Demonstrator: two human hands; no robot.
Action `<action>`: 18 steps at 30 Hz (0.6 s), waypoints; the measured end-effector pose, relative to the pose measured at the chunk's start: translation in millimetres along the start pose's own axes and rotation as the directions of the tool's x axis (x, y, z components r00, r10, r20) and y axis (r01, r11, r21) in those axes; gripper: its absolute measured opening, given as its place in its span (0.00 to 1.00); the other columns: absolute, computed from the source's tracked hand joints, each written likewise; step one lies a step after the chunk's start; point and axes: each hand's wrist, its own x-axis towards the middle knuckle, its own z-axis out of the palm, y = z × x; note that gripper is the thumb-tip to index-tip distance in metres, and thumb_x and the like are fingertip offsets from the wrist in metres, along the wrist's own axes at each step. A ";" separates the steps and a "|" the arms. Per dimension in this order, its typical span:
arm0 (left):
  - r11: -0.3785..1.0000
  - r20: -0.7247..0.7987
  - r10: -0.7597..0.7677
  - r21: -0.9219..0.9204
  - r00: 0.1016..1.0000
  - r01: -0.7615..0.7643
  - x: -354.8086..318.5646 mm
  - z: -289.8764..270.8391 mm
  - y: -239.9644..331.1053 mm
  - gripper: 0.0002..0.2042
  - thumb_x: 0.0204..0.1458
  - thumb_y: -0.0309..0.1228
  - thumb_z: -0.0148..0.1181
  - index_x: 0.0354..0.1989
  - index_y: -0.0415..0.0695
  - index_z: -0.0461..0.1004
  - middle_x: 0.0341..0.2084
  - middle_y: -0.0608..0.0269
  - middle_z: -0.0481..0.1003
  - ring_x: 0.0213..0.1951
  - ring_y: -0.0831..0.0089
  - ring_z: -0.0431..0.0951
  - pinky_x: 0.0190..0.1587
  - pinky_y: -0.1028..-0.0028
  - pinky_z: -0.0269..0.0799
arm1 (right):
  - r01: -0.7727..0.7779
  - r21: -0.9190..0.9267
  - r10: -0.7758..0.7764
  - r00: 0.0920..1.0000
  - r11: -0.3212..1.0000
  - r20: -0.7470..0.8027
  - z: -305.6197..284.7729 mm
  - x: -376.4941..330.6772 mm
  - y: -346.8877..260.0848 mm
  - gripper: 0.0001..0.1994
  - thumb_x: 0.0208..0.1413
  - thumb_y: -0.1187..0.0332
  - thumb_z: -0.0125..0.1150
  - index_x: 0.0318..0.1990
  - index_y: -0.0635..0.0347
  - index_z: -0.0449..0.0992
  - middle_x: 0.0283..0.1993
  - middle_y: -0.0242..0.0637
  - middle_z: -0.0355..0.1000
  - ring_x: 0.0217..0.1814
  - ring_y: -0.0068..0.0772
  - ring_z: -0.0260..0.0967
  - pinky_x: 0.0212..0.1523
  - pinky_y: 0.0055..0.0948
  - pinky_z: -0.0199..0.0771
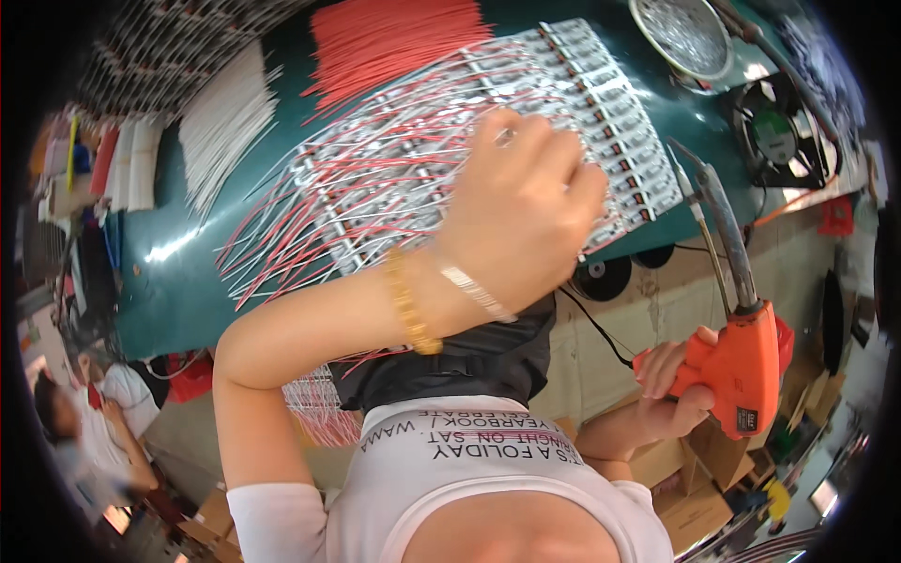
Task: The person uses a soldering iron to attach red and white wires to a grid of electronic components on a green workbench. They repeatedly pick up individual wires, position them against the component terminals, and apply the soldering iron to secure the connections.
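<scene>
My left hand (pixel 521 206) hangs over rows of small silvery parts (pixel 610 113) laid side by side on the green table (pixel 188 310). Its fingers are curled closed and slightly blurred; what they pinch, if anything, is hidden. Many red and white wires (pixel 310 206) run from the rows toward the left. Off the table's right front, my right hand (pixel 668 380) grips an orange soldering gun (pixel 741 361) by its handle. The gun's long metal tip (pixel 727 225) points up and to the left, beside the rows' right edge, apart from them.
A bundle of loose red wires (pixel 394 42) lies at the back, with a white wire bundle (pixel 225 122) to its left. Back right are a round bowl (pixel 699 75) of small shiny bits and a black fan (pixel 784 127). Cardboard boxes (pixel 690 507) stand behind my right arm; another person (pixel 117 403) sits at left.
</scene>
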 end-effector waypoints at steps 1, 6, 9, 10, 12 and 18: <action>0.988 -0.046 0.017 0.156 0.999 -0.010 -2.9 -22.3 -18.5 0.05 0.42 0.30 0.65 0.26 0.45 0.76 0.28 0.63 0.73 0.36 0.61 0.73 0.44 0.62 0.64 | -0.002 0.000 0.002 1.000 1.000 0.006 -4.8 -0.4 1.8 0.37 0.58 0.44 0.53 0.59 0.72 0.58 0.14 0.27 0.57 0.12 0.19 0.53 0.16 0.21 0.59; 0.540 -0.146 -0.356 0.774 0.923 0.331 -79.2 -130.5 -183.3 0.08 0.50 0.35 0.60 0.36 0.48 0.79 0.35 0.65 0.78 0.38 0.65 0.75 0.43 0.64 0.64 | -0.097 -0.025 0.095 0.993 0.995 -0.067 -13.6 -8.5 9.7 0.36 0.59 0.44 0.52 0.58 0.72 0.58 0.13 0.27 0.56 0.12 0.19 0.52 0.15 0.21 0.58; 0.769 0.014 -0.421 0.536 0.907 0.349 -107.1 -139.8 -220.5 0.05 0.50 0.32 0.60 0.33 0.46 0.77 0.32 0.63 0.78 0.37 0.64 0.75 0.44 0.64 0.64 | -0.124 -0.048 0.120 0.990 0.991 -0.078 -11.8 -6.6 10.8 0.36 0.59 0.45 0.52 0.58 0.73 0.58 0.13 0.27 0.56 0.12 0.19 0.52 0.15 0.21 0.58; 0.761 0.024 -0.397 0.567 0.917 0.315 -104.4 -133.3 -214.9 0.05 0.50 0.32 0.60 0.32 0.45 0.76 0.31 0.62 0.78 0.36 0.63 0.75 0.43 0.64 0.64 | -0.112 -0.044 0.108 0.991 0.993 -0.077 -11.7 -7.0 10.8 0.36 0.59 0.45 0.52 0.58 0.73 0.59 0.13 0.26 0.56 0.12 0.19 0.52 0.15 0.21 0.57; 0.760 0.028 -0.349 0.594 0.937 0.265 -102.0 -127.3 -213.0 0.05 0.50 0.31 0.60 0.30 0.44 0.75 0.30 0.61 0.77 0.36 0.62 0.75 0.42 0.63 0.65 | -0.087 -0.033 0.085 0.994 0.996 -0.069 -10.9 -8.6 10.7 0.35 0.59 0.45 0.52 0.58 0.73 0.59 0.13 0.26 0.56 0.12 0.19 0.52 0.15 0.21 0.57; 0.734 -0.209 -0.344 0.548 0.915 0.401 -90.9 -133.3 -202.5 0.05 0.54 0.30 0.58 0.31 0.41 0.75 0.26 0.60 0.77 0.31 0.63 0.75 0.36 0.67 0.69 | -0.072 -0.043 0.067 0.991 0.996 -0.118 -12.3 -11.4 7.0 0.34 0.60 0.47 0.52 0.57 0.74 0.59 0.13 0.27 0.57 0.12 0.19 0.53 0.15 0.20 0.57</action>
